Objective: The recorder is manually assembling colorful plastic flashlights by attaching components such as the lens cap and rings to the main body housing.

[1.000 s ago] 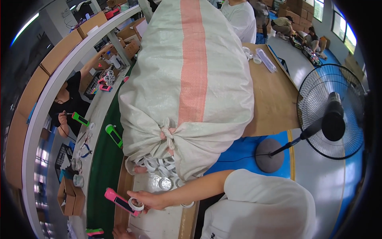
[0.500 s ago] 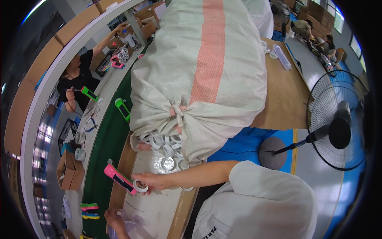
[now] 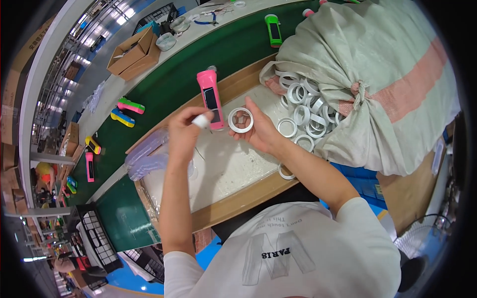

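A long workshop table (image 3: 233,171) with a pale top and a wooden front edge runs beside a green belt (image 3: 198,74), and the pink torch (image 3: 210,99) at its middle serves as the landmark here. The left hand (image 3: 183,135) sits just below and left of the torch, its grip closed around the torch's lower end, with a white wrap on one fingertip. The right hand (image 3: 261,130) is just right of the torch, pinching a white ring (image 3: 241,120) between thumb and fingers so that the ring stands touching or nearly touching the torch's side. Further right of the torch, a heap of white rings (image 3: 303,107) spills from under a large tied sack (image 3: 377,74) with a pink stripe. Above and right of the torch a green torch (image 3: 273,29) lies on the belt. Left of it lie more coloured torches (image 3: 124,111), and up-left a cardboard box (image 3: 133,52). A clear plastic bag (image 3: 146,156) lies below-left of the torch.
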A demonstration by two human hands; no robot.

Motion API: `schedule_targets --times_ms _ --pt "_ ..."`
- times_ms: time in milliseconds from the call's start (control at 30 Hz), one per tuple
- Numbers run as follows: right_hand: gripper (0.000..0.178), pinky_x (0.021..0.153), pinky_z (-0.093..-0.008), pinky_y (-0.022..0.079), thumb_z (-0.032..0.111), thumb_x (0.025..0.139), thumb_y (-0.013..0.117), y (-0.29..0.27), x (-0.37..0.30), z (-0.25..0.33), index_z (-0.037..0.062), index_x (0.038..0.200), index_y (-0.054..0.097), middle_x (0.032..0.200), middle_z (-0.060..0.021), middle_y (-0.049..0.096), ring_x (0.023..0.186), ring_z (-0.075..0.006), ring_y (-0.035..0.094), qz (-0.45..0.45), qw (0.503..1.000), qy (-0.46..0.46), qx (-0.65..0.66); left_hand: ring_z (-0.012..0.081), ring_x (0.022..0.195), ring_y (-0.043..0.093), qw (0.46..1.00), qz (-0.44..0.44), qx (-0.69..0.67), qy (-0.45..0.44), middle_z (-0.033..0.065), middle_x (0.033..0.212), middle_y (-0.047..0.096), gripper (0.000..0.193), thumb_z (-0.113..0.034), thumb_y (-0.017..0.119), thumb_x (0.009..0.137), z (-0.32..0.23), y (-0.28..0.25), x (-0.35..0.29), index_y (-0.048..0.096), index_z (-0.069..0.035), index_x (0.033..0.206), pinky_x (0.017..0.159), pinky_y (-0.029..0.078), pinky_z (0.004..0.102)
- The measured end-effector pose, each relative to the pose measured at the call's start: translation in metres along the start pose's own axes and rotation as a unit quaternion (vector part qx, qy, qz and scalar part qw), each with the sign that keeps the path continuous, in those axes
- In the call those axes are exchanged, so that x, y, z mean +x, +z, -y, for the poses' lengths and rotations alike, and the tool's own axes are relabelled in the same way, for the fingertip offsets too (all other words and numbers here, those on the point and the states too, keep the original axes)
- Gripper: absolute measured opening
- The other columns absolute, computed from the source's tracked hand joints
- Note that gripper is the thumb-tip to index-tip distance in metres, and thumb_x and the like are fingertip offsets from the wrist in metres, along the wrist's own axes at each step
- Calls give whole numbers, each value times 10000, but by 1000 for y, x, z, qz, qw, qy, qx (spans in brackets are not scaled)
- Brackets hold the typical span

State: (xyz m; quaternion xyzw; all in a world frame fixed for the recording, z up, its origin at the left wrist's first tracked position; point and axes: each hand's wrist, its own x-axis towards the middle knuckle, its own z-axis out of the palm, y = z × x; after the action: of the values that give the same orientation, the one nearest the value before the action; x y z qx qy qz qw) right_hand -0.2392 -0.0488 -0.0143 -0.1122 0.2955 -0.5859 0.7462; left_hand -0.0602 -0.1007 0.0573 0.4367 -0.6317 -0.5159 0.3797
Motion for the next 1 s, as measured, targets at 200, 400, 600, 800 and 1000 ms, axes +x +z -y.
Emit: schedule_targets --times_ms 200,400,600,800,1000 --pt "534 568 -332 552 543 963 385 -10 0 7 53 841 558 838 -170 657 694 -255 664 20 998 -30 43 224 784 611 943 -86 268 179 123 926 635 323 -93 665 818 35 40 22 609 -16 1127 727 492 348" --pt "540 590 -331 564 538 964 385 -5 1 12 62 781 564 888 -198 664 710 -257 671 -4 997 -40 60 314 1062 561 949 -50 311 26 205 1272 503 647 -50 604 816 63 38 23 342 -82 1406 879 453 399" --pt "512 598 -333 570 523 967 396 -10 0 20 72 787 560 894 -199 662 716 -257 672 -25 995 -50 78 175 1027 563 998 15 -57 16 127 1265 533 625 -70 516 855 22 10 -10 329 -99 1450 827 466 283" --pt "474 603 -341 552 495 980 388 -12 0 22 53 951 557 873 -145 653 723 -252 660 -23 995 -55 81 154 700 588 995 90 -34 -2 182 1020 618 752 -244 641 790 -29 -16 -68 319 -66 1445 545 476 268" --pt "491 629 -356 569 481 984 383 -4 -4 19 34 1046 577 894 -124 661 731 -235 661 -11 995 -68 78 170 735 602 990 118 -67 -47 202 1009 622 704 -230 637 826 -47 -3 -85 335 -57 1438 525 493 275"
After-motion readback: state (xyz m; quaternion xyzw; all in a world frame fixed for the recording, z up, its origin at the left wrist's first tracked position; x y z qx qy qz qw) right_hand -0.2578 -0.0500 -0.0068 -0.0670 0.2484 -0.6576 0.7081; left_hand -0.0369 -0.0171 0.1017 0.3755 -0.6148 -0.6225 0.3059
